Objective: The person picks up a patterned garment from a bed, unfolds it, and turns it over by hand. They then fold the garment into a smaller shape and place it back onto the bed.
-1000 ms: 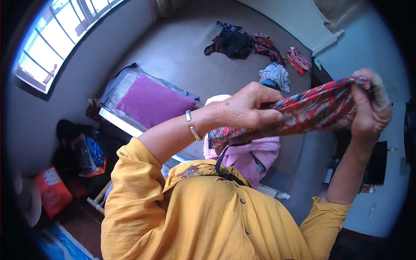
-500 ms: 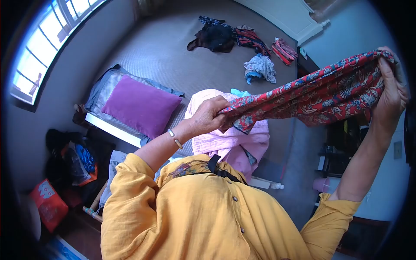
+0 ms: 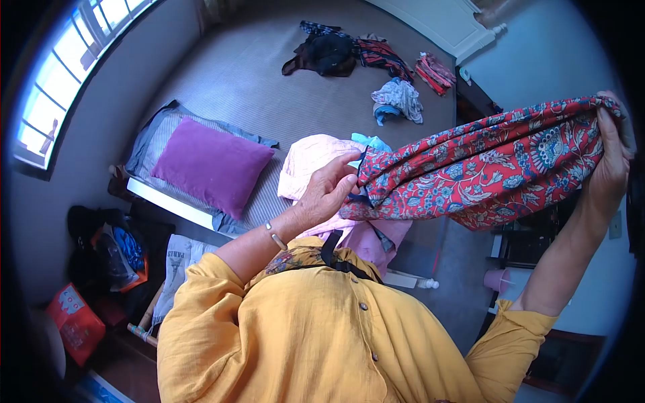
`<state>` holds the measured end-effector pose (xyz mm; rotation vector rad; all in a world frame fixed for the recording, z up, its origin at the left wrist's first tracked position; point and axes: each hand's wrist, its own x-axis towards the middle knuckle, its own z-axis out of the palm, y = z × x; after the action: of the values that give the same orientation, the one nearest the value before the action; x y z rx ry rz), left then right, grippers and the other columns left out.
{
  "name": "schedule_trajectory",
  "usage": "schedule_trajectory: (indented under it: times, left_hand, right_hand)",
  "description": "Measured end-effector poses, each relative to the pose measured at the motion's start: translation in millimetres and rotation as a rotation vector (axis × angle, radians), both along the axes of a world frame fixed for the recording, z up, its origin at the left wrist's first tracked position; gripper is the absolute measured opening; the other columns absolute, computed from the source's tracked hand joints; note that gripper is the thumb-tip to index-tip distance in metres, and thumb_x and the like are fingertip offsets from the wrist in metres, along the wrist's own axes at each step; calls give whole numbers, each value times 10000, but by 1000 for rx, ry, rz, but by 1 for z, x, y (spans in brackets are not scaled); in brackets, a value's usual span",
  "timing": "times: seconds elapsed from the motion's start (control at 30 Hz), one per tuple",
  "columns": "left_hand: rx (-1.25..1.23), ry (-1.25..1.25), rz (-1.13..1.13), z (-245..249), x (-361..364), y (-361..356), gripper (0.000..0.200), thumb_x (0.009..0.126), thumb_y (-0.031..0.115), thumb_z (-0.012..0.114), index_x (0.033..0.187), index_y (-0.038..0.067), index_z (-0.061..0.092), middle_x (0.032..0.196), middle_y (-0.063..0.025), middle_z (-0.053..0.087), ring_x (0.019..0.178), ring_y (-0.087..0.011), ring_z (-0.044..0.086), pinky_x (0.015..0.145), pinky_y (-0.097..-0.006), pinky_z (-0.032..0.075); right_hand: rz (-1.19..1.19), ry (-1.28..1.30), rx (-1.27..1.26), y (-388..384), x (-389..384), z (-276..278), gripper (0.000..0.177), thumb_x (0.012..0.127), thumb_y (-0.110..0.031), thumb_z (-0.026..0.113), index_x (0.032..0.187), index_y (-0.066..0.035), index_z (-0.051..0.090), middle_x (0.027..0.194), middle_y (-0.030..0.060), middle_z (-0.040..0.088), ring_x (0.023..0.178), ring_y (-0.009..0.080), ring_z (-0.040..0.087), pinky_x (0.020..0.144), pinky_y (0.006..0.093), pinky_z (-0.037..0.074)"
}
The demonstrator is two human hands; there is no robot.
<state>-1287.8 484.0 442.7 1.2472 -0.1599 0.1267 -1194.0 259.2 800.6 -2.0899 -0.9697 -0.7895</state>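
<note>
A red cloth with a blue and white floral print (image 3: pixel 497 158) stretches across in front of me, its folds sagging between my hands. My right hand (image 3: pixel 611 154) is closed around its far right end, with the thumb on the near side. At the dark-trimmed left end is my left hand (image 3: pixel 326 191), wearing a bracelet; its thumb and forefinger are apart, while the cloth edge still hangs at the fingers, some of which are hidden. Below the cloth lies a pink quilted fabric (image 3: pixel 312 158), with a light blue piece (image 3: pixel 371 142) beside it.
The bed (image 3: pixel 235 80) carries a purple pillow (image 3: pixel 211 168), a dark garment heap (image 3: pixel 326 54), a striped garment (image 3: pixel 383 57), a grey-white bundle (image 3: pixel 398 97) and folded red-pink clothes (image 3: pixel 435 72). Bags, one of them red (image 3: pixel 75 324), are at the left. A pink bin (image 3: pixel 497 280) stands at the right.
The cloth has slackened and opened out, showing more of its print. My left hand's thumb and forefinger have come apart from their pinch. My right hand has lowered slightly.
</note>
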Motion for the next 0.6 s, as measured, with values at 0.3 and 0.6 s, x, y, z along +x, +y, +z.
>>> schedule_trajectory:
  times: [0.3,0.6]
  left_hand:
    - [-296,19,66,10,-7,-19,617,904,47,521,1428,25,195,1222,-156,476,999,-164,547,908,-292,447]
    - [-263,316,167,-5,-30,-20,343,896,143,565,1186,3,444,1091,-63,550,899,-99,549,780,-257,470]
  right_hand:
    - [210,-108,108,24,-4,-5,184,771,-12,640,925,90,633,849,121,631,784,162,578,747,250,475]
    - [247,-201,100,22,0,-9,167,714,19,674,862,87,635,797,107,619,731,148,547,685,231,445]
